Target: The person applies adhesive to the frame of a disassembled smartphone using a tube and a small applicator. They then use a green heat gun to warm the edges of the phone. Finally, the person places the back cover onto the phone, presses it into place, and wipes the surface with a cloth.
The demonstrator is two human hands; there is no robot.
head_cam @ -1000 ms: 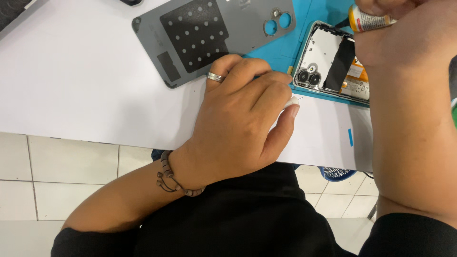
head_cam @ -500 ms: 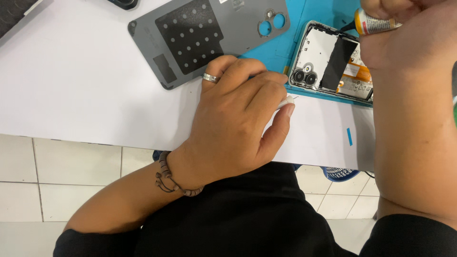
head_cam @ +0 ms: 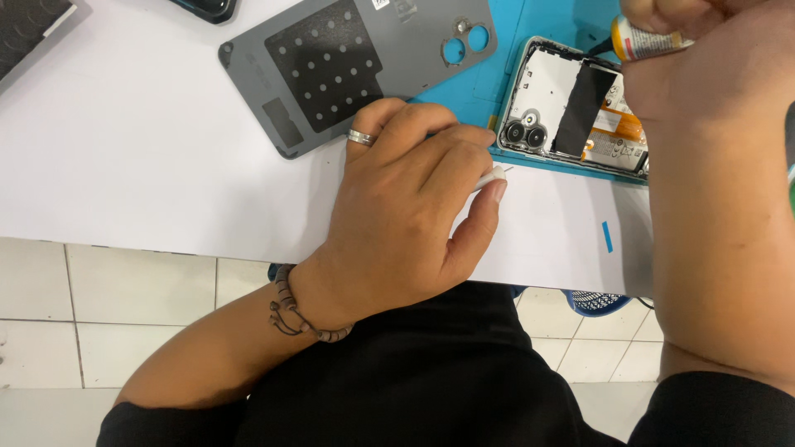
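Note:
My left hand (head_cam: 406, 207) rests on the white table with a ring on one finger, pinching a small white piece (head_cam: 489, 177) between thumb and fingers. Just beyond it lies a grey phone back cover (head_cam: 331, 66), inner side up, with two round camera holes. An opened phone body (head_cam: 571, 108) with exposed cameras and a black strip sits on a blue mat (head_cam: 546, 21). My right hand (head_cam: 712, 74) is closed on a small tube (head_cam: 646, 40) with an orange band, its black tip over the phone's top edge.
The white table (head_cam: 132, 165) ends at its front edge over a tiled floor (head_cam: 108, 314). A dark textured object (head_cam: 29, 25) lies at the far left corner, another dark item (head_cam: 207, 8) at the top. A small blue strip (head_cam: 607, 236) lies on the table.
The view has shifted slightly, so everything sits a little lower in frame. My left hand stays pinched on the white piece and my right hand keeps the tube at the phone.

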